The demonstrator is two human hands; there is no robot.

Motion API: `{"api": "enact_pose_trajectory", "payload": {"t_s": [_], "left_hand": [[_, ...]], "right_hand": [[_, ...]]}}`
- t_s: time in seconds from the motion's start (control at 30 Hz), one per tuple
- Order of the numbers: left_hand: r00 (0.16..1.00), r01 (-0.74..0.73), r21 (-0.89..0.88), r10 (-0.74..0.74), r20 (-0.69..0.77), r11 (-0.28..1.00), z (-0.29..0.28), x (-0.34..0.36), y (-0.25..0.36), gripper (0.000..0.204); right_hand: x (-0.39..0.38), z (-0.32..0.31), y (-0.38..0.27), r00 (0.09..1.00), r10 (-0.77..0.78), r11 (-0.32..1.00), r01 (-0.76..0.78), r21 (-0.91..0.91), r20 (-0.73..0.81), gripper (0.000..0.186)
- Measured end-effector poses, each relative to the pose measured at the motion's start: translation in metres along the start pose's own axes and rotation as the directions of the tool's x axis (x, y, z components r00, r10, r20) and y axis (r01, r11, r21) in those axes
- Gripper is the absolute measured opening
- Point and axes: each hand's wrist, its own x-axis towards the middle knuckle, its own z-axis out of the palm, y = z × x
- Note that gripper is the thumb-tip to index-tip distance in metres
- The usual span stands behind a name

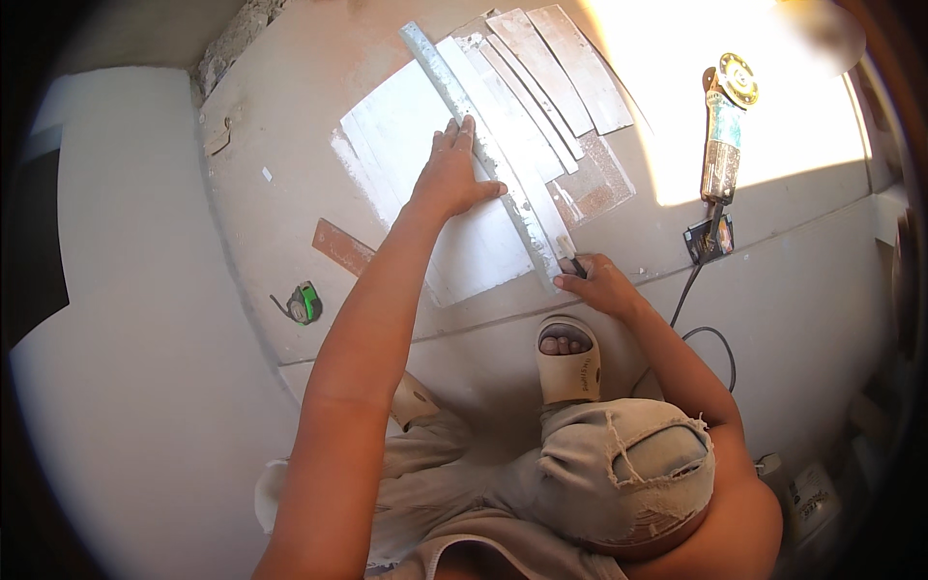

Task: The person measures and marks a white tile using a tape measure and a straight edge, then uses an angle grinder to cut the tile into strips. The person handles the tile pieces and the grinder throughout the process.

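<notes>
A dusty metal straightedge (430, 68) lies diagonally across a white tile (387, 135). My left hand (454, 174) presses on the straightedge and tile, fingers stretched forward and thumb out to the side. At the lower end of the straightedge, my right hand (590, 285) grips a slim black-handled tool (577, 262), its thumb against the bar; the tool's tip is too small to identify. Narrow tile strips (570, 68) lie stacked beyond, and a reddish strip (336, 244) sticks out at the left of the tile.
An angle grinder (720, 145) lies at the right, its cord (688, 290) trailing down. A green tape measure (304, 302) sits at the left near a white wall (135, 242). My sandalled foot (567, 362) and bent knee are close below the work, by a floor edge.
</notes>
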Motion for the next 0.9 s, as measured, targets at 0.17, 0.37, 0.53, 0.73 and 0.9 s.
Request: {"api": "enact_pose_trajectory", "payload": {"t_s": [0.17,0.37,0.53,0.73,0.9], "left_hand": [[1.0,-0.01,-0.013,0.01,-0.003,1.0,0.001,0.0,0.002,0.12],[1.0,-0.016,-0.023,0.016,-0.006,1.0,0.001,0.0,0.0,0.12],[1.0,-0.006,-0.019,0.005,-0.006,1.0,0.0,-0.001,0.002,0.12],[1.0,-0.018,-0.032,0.017,-0.003,0.999,0.001,-0.001,0.003,0.12],[1.0,0.011,-0.006,-0.011,0.014,1.0,0.0,-0.001,0.002,0.118]], "right_hand": [[0.001,0.001,0.008,1.0,-0.013,1.0,0.013,0.015,-0.008,0.033],[0.002,0.002,0.007,1.0,-0.005,1.0,0.005,0.0,-0.001,0.031],[0.0,-0.001,0.003,1.0,0.028,1.0,-0.028,0.005,0.015,0.031],[-0.004,-0.005,-0.007,0.999,0.038,0.999,-0.038,-0.036,0.008,0.037],[0.002,-0.028,-0.037,0.992,-0.025,0.97,-0.005,-0.244,-0.12,0.036]]}}
